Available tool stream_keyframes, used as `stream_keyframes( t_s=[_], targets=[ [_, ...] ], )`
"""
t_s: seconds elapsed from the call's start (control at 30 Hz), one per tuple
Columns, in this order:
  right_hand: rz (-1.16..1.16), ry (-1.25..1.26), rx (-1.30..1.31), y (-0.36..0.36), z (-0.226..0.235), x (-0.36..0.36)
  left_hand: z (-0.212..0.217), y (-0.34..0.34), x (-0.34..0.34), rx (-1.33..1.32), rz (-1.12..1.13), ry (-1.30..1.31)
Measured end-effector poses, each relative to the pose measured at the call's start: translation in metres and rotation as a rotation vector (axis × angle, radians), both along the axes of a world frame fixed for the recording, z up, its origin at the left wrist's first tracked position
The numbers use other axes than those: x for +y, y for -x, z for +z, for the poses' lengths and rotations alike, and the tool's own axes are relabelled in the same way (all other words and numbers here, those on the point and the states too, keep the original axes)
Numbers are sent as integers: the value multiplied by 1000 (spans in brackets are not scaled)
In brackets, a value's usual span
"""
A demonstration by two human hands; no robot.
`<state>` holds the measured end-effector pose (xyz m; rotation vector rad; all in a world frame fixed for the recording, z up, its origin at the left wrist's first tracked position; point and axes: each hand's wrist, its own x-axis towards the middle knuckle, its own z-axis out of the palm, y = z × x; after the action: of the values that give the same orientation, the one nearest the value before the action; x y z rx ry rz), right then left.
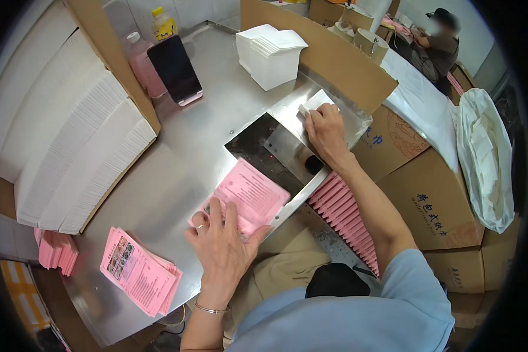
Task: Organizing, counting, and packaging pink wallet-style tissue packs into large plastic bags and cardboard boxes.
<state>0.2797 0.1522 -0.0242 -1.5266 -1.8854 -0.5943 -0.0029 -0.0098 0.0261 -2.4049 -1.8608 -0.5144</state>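
My left hand (pixel 224 243) holds a pink printed plastic sleeve (pixel 255 190) against the steel worktop, fingers on top and thumb along its near edge. The sleeve's far end reaches over a dark rectangular opening (pixel 258 141) in the worktop. Past that opening, my right hand (pixel 327 132) is closed, thumb and fingers pinching a small stack of white folded tissues (pixel 320 101). A taller stack of white folded tissues (pixel 270 56) stands beyond it. To the left of my left hand lies a loose pile of pink printed sleeves (pixel 138 273).
A carton of tightly packed white tissues (pixel 70 135) fills the left side. At the back stand a phone (pixel 175 69) and two bottles. Below my right forearm is a row of pink packets (pixel 346 217). Cardboard boxes (pixel 434 205) and a white bag (pixel 484 158) crowd the right; another person (pixel 437 47) sits beyond.
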Motion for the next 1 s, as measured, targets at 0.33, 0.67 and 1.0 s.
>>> stream_keyframes(
  t_s=[0.33, 0.67, 1.0],
  targets=[
    [216, -30, 181, 4, 19, -22, -32, 6, 9, -197, -206, -76],
    [596, 428, -235, 135, 18, -78, -9, -5, 7, -452, -163, 58],
    [295, 655, -5, 66, 11, -49, 15, 73, -58, -563, 208, -129]
  ],
)
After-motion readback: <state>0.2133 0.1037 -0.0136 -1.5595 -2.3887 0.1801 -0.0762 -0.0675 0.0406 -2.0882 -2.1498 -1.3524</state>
